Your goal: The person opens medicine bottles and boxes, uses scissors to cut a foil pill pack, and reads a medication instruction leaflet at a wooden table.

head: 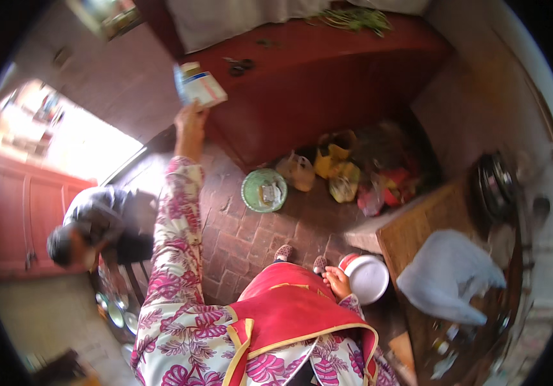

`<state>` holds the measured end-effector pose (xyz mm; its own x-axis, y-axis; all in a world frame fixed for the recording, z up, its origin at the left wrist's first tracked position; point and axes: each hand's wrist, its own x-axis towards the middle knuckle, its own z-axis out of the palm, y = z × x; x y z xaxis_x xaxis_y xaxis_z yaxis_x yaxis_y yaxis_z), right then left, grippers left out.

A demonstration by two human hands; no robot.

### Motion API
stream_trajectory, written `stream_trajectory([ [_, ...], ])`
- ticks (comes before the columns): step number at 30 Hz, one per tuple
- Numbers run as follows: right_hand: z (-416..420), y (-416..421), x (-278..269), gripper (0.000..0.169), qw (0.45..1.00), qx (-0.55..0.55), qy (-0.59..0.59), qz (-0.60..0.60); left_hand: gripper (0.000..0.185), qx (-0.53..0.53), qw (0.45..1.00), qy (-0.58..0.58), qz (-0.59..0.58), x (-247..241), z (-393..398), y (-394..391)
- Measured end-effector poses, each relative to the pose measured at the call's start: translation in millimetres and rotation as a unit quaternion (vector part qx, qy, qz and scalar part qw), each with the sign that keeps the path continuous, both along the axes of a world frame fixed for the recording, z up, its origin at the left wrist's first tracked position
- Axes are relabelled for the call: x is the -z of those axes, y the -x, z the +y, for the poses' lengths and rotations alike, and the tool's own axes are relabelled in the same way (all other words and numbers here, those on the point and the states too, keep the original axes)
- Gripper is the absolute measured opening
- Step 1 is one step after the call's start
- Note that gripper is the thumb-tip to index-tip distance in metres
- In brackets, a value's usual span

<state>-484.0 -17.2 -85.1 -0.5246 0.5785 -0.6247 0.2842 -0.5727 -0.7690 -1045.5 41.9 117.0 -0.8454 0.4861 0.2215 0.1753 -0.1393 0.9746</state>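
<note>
My left hand point(191, 126) reaches far forward and grips a small white box point(205, 89) with a blue stripe by its near edge. The box is at the left corner of a red counter point(300, 91); I cannot tell whether it rests there. Just beyond it, a dark pair of scissors point(239, 66) lies on the counter top. My right hand point(338, 282) hangs low beside my red apron point(300, 313), fingers loosely curled and apart, with nothing visible in it. Close by it stands a bucket with a white lid point(367, 280); contact is unclear.
A person point(107, 222) bends over dishes at left, near a bright doorway point(83, 140). A green basket point(264, 190) and several plastic bags point(344, 181) sit on the brick floor. At right, a wooden table point(421, 217) holds a pale blue bag point(445, 275). Green stalks point(353, 19) lie on the counter.
</note>
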Motion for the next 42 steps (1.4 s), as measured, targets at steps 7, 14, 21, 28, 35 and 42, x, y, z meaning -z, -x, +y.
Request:
stream_trajectory([
  [7,-30.1,6.8,4.3,0.025,0.997,0.075,-0.027,0.021,0.025,-0.126,0.674,0.383,0.619,26.6,2.8,49.3],
  [14,-63.5,5.2,0.7,0.028,0.988,0.126,-0.068,-0.065,0.028,0.072,0.980,0.091,0.159,81.0,-3.8,-12.5],
  [21,-96.1,-42.9,17.9,0.027,0.956,0.238,-0.155,-0.079,0.016,0.286,0.935,0.165,-0.131,156.8,4.8,-215.8],
  [28,-146.6,-163.8,32.3,0.024,0.928,0.311,-0.173,-0.107,0.023,0.564,0.754,0.322,-0.102,176.6,-56.6,-512.9],
  [35,-211.0,-308.5,47.6,0.025,0.899,0.423,-0.078,-0.082,0.028,0.684,0.632,0.362,-0.027,155.4,-116.0,-692.8],
  [42,-203.3,-410.7,34.3,0.024,0.858,0.506,-0.067,-0.061,0.027,0.687,0.624,0.373,0.007,164.9,-124.3,-747.9],
])
